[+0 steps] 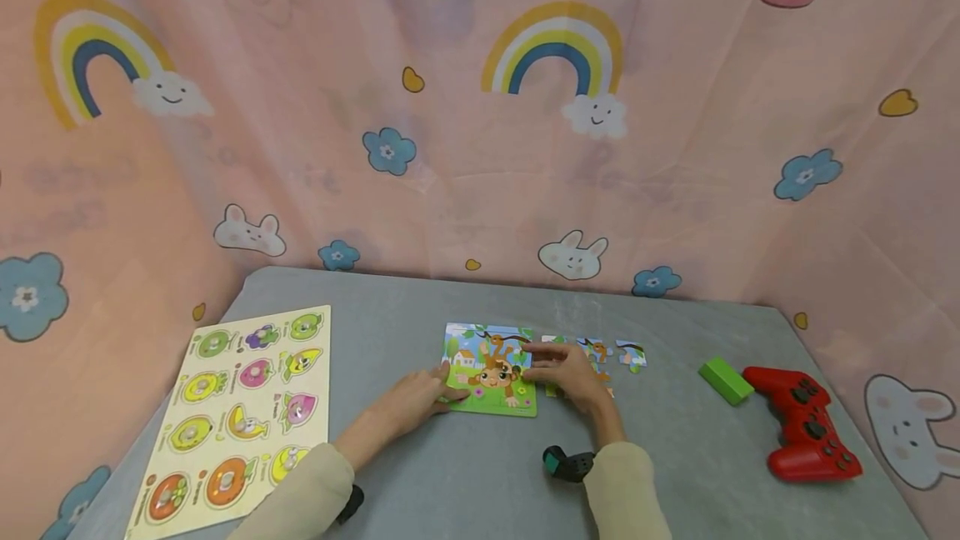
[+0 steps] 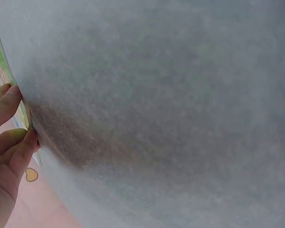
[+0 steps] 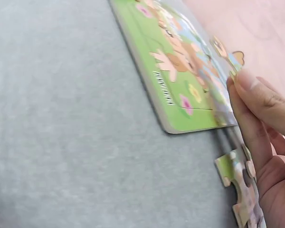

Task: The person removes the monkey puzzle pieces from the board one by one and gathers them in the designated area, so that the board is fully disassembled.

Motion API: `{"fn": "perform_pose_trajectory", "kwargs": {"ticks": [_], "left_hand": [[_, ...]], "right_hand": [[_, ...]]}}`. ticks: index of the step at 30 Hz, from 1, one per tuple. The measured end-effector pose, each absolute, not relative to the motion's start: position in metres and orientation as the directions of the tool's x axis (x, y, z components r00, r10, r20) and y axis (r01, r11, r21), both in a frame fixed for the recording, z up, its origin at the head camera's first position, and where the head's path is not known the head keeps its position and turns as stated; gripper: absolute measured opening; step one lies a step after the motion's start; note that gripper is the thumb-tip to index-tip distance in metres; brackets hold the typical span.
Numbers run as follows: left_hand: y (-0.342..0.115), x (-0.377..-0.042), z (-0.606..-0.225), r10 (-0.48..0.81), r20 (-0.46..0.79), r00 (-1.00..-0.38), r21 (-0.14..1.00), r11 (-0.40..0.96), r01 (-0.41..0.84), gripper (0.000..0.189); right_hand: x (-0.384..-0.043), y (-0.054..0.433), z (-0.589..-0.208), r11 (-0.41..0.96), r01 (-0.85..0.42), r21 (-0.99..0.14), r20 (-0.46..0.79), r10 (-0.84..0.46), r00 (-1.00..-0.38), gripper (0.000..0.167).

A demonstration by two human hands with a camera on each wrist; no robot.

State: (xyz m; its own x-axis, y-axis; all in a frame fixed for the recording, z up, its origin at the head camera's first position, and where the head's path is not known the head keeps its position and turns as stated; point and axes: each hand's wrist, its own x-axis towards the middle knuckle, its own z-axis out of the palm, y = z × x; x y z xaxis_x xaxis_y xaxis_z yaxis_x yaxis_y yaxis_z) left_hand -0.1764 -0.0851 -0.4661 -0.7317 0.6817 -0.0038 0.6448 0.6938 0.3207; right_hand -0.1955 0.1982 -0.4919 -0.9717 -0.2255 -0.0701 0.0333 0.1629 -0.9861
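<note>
I judge this to be the fitting step: my right grip (image 1: 567, 373) pinches one puzzle piece (image 3: 221, 47) at the right edge of the monkey board (image 1: 491, 408), and my left grip (image 1: 412, 401) pinches the board's near left corner. The board lies mid-worktop (image 1: 480, 490), between my hands. The next move, I think, calls for turning the piece to match the picture and lowering it square.

Counting: one monkey board, one piece pinched, and at least four loose pieces (image 1: 632, 354) to the right, partly hidden by my hand; how many sit in the board, I cannot tell. Leftward, one fruit board (image 1: 225, 398) shows twelve fruits; rightward, one green block (image 1: 726, 381) and one red controller (image 1: 806, 427).
</note>
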Motion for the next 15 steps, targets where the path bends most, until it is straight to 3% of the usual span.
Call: {"fn": "perform_pose_trajectory", "kwargs": {"ticks": [10, 15], "left_hand": [[-0.084, -0.175, -0.464, 0.692, 0.012, -0.722, 0.321, 0.681, 0.658, 0.033], [-0.084, -0.175, -0.464, 0.681, -0.002, -0.732, 0.334, 0.691, 0.641, 0.033]], "right_hand": [[-0.199, 0.214, -0.489, 0.058, 0.123, -0.991, -0.135, -0.269, -0.954, 0.051], [-0.197, 0.223, -0.490, 0.057, 0.105, -0.993, -0.117, -0.299, -0.947, 0.051]]}}
